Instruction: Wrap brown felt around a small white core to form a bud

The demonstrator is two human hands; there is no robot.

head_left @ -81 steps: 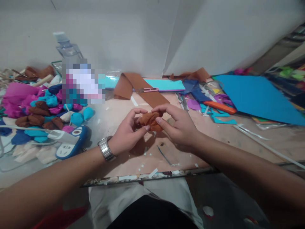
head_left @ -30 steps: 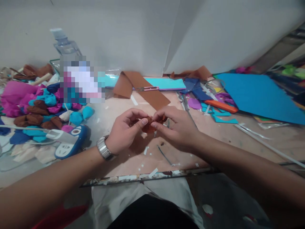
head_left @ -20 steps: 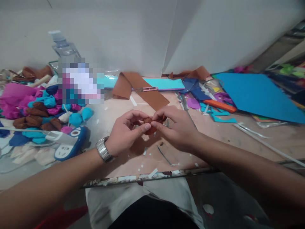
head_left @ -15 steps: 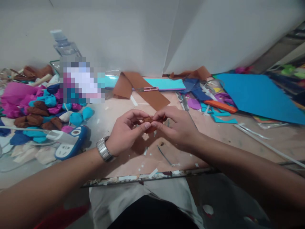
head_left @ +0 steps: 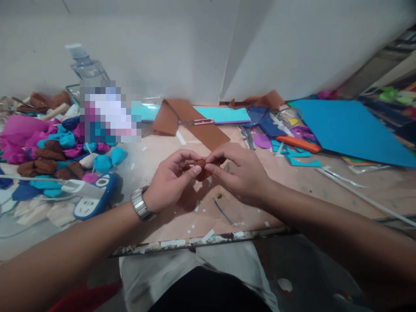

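A small crumpled piece of brown crepe paper (head_left: 201, 164) is pinched between both hands, above the middle of the table. My left hand (head_left: 173, 180), with a metal-banded watch (head_left: 140, 203) on its wrist, grips it between thumb and fingers. From the other side, my right hand (head_left: 238, 173) holds it with thumb and index finger; the rest of its fingers curl behind. Parts of the paper are hidden by the fingertips. Just beyond the hands lies a folded brown paper strip (head_left: 211, 135) with pink-handled thread snips (head_left: 201, 122) on top.
Crumpled magenta, blue and brown paper pieces (head_left: 48, 151) heap up at the left, beside a blue and white power strip (head_left: 94, 197). A clear bottle (head_left: 86, 65) stands behind. An orange utility knife (head_left: 300, 144) and a blue sheet (head_left: 357, 130) lie right. Scraps line the front edge.
My fingers have shifted slightly on the brown crepe paper, and its crinkled end now shows more upright between the thumbs. The whole view has moved a little.
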